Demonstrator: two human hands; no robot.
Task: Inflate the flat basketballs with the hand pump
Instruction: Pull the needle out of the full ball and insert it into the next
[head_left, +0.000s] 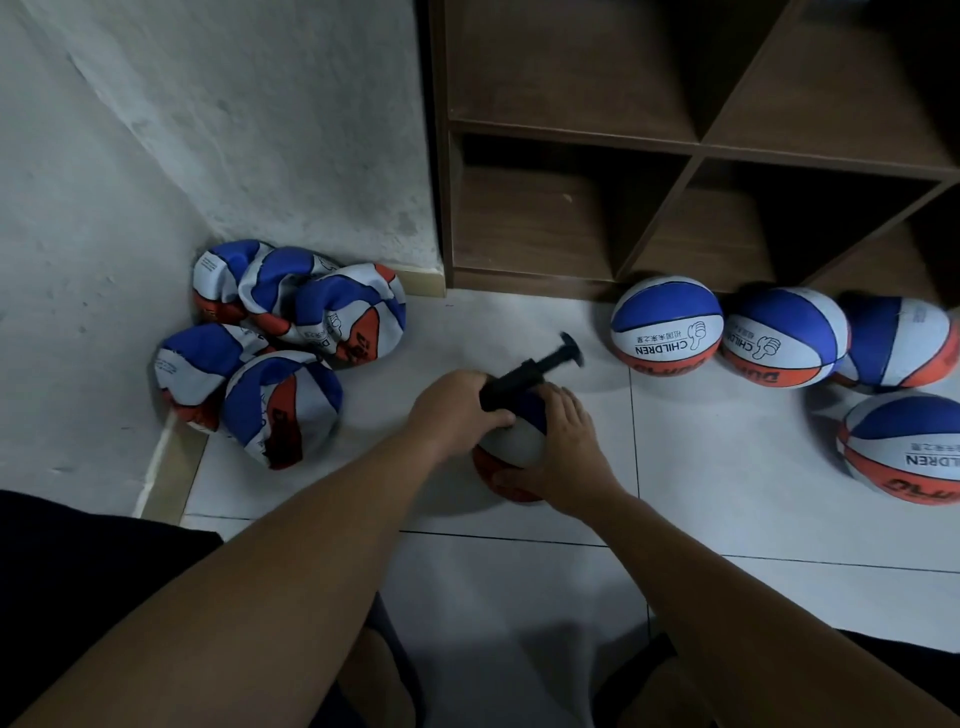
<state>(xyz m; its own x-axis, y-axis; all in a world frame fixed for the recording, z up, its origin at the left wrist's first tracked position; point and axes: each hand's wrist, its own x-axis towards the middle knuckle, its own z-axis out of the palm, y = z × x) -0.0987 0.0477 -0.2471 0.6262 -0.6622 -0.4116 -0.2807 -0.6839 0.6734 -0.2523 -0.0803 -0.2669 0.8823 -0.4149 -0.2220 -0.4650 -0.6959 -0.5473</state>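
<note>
A blue, white and orange basketball sits on the tiled floor in front of me. My left hand grips the barrel of a black hand pump that lies against the top of the ball, its T-handle pointing up and to the right. My right hand holds the ball's right side, fingers curled over it and thumb under its orange part. Several flat, crumpled balls are heaped in the corner to the left. Several round balls lie to the right.
A brown wooden cubby shelf stands against the wall behind the round balls. A rough white wall closes off the left side and back. My knees and dark shorts fill the bottom of the view.
</note>
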